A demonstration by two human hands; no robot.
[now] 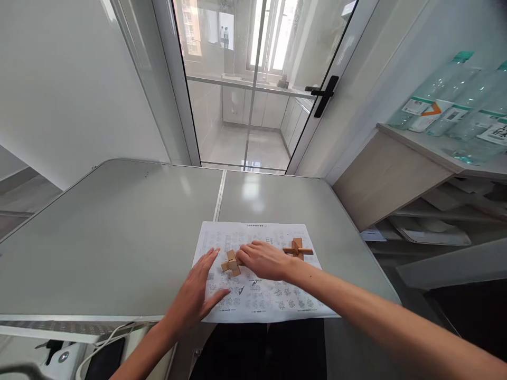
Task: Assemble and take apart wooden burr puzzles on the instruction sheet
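Note:
A small light-wood interlocking burr puzzle (232,264) sits on a printed paper sheet (285,316). My right hand (262,258) reaches in from the right, its curled fingers closed at the puzzle's right end; the fingertips are partly hidden. My left hand (198,287) lies just left of the puzzle, thumb and fingers spread apart around that side without gripping it. A second, darker wooden puzzle (297,249), with a rod sticking out both ways, rests on the sheet beyond my right forearm.
The sheet lies on a grey tabletop (150,232) with a pale seam. Behind stands a glass door with a black handle (325,96). Clear plastic bottles (443,100) stand on a shelf at right. A white cable (85,361) and a dark device (106,359) are lower left.

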